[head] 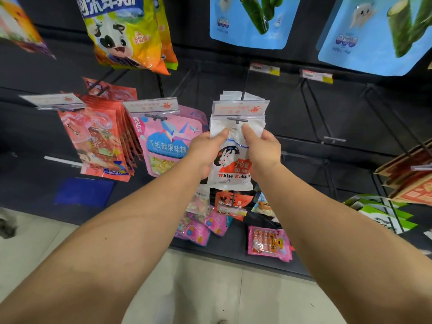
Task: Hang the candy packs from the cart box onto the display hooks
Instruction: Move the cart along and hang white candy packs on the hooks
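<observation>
My left hand (205,150) and right hand (263,149) each pinch an upper corner of the White Rabbit candy pack (233,160), thumbs pressed on its front. The pack's top sits at the display hook (237,119), directly below the hook's price tag (240,107). Left of the hook hang pink origami-crane candy packs (167,146).

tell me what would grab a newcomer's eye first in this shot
Dead centre, both hands, left hand and right hand, pinch the top of a White Rabbit candy pack just under a display hook. Overhead hang a yellow cow-print bag at upper left and blue seaweed-roll pouches at upper right.
</observation>
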